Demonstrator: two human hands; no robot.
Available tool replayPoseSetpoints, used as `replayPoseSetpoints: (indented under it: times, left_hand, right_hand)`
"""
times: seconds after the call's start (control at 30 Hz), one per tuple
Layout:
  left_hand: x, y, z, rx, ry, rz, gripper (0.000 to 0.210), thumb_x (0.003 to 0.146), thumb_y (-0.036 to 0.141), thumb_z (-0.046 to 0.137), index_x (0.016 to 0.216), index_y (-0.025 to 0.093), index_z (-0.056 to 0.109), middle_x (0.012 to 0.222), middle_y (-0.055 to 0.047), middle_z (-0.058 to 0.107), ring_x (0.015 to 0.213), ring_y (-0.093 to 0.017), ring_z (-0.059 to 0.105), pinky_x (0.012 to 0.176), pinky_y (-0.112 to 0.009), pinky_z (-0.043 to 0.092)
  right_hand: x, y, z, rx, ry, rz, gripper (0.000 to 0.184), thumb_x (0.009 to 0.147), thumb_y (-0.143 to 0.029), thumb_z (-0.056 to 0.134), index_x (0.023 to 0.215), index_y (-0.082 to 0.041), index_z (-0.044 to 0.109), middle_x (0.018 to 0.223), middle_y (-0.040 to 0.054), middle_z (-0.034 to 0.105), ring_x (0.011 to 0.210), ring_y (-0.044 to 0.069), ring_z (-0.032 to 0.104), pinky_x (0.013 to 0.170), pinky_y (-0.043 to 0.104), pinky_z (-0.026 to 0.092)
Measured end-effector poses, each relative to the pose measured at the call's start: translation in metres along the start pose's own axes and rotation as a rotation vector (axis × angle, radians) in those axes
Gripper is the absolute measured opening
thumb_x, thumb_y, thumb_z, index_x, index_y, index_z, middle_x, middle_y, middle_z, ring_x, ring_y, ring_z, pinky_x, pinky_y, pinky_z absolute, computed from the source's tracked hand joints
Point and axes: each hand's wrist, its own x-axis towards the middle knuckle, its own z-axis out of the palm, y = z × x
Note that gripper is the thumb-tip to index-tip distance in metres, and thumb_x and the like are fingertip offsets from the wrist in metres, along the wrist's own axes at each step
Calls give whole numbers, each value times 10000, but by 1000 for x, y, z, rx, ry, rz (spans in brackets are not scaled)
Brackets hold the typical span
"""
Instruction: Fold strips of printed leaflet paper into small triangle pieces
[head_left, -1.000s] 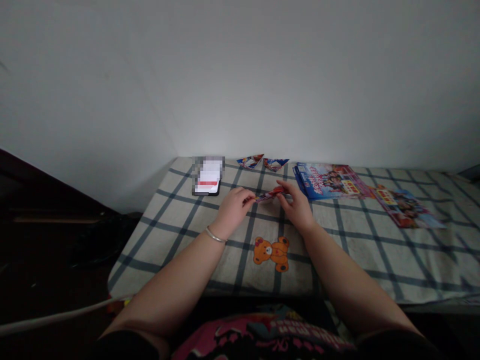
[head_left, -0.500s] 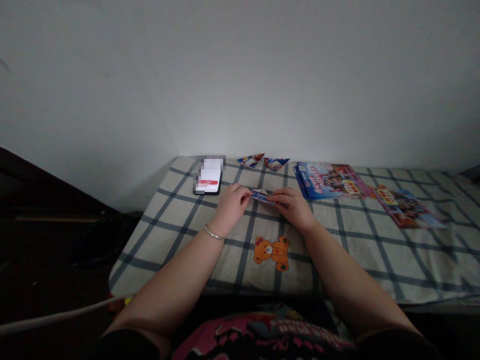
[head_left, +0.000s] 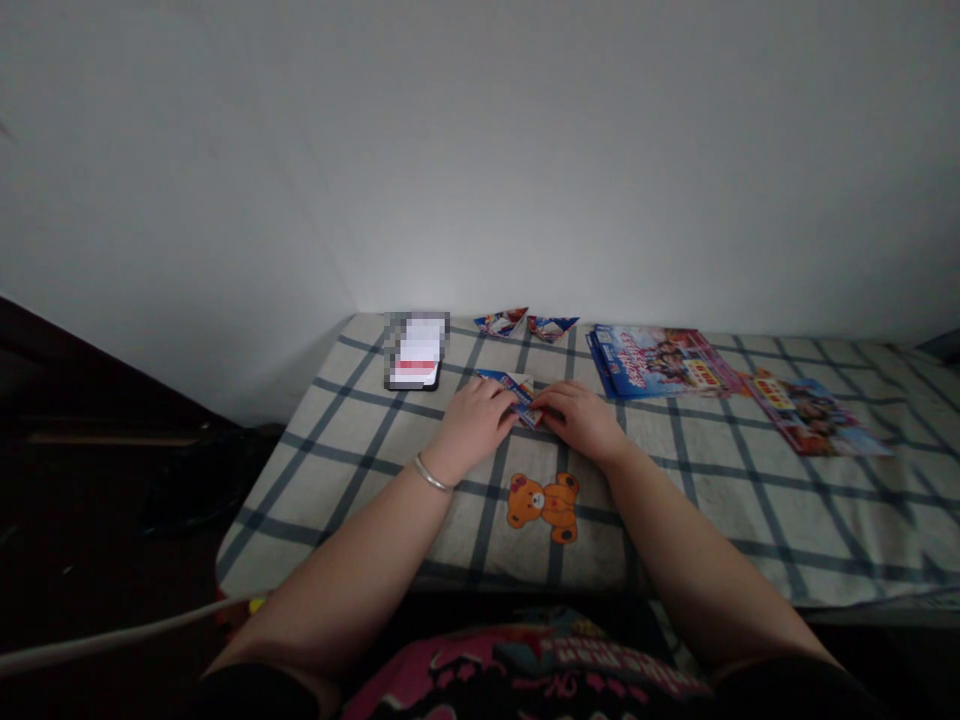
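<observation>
A small piece of folded printed paper (head_left: pixel 517 385), blue, white and red, lies on the checked tablecloth between my hands. My left hand (head_left: pixel 478 415), with a silver bangle at the wrist, presses its fingers on the left side of the paper. From the right, my right hand (head_left: pixel 577 415) pinches the paper's near right edge between thumb and fingers. My fingers hide part of the folds. Behind it, two folded paper boats (head_left: pixel 502 322) stand side by side near the wall.
A phone (head_left: pixel 420 350) with a lit screen lies to the left. To the right are a stack of printed leaflets (head_left: pixel 660 360) and a single leaflet (head_left: pixel 817 410). An orange bear print marks the tablecloth (head_left: pixel 420 510) in front. The white wall (head_left: pixel 480 160) rises behind.
The folded paper has turned from a narrow, edge-on strip to a flatter, wider shape. My left hand has shifted slightly right and nearer to me, its fingers now over the paper.
</observation>
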Motion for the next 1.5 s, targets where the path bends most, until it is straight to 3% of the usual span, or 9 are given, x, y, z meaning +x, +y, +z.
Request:
replayPoseSetpoints:
  times: [0.43, 0.7, 1.07, 1.5]
  left_hand:
    - [-3, 16, -2, 23, -45, 59, 311, 831, 342, 663, 1096, 195, 596, 1098, -90, 572, 1065, -264, 503, 960, -444, 414]
    - [1, 16, -8, 71, -130, 227, 82, 892, 220, 561, 891, 186, 636, 952, -54, 625, 940, -224, 546, 859, -393, 450]
    - [-3, 14, -9, -74, -150, 231, 110, 886, 203, 562, 895, 195, 671, 1025, -50, 641, 980, -205, 579, 882, -378, 477]
    - [-3, 13, -10, -158, -179, 248, 123, 875, 204, 574, 880, 188, 695, 958, -55, 677, 973, -198, 607, 911, -378, 481]
  right_hand:
    - [0, -4, -5, -58, -21, -60, 139, 847, -155, 608, 901, -226, 715, 1051, 51, 686, 1025, 219, 572, 905, 376, 479]
    - [-1, -8, -15, -141, -79, -74, 136, 817, -140, 599, 864, -222, 697, 982, 54, 700, 1020, 235, 577, 928, 398, 444]
    - [-1, -5, -12, -41, -39, -58, 117, 829, -156, 594, 870, -220, 683, 941, 51, 696, 989, 222, 585, 921, 396, 439]
    - [1, -8, -1, -213, -46, 67, 51, 850, -243, 627, 834, -234, 675, 865, 52, 661, 897, 237, 564, 896, 415, 393]
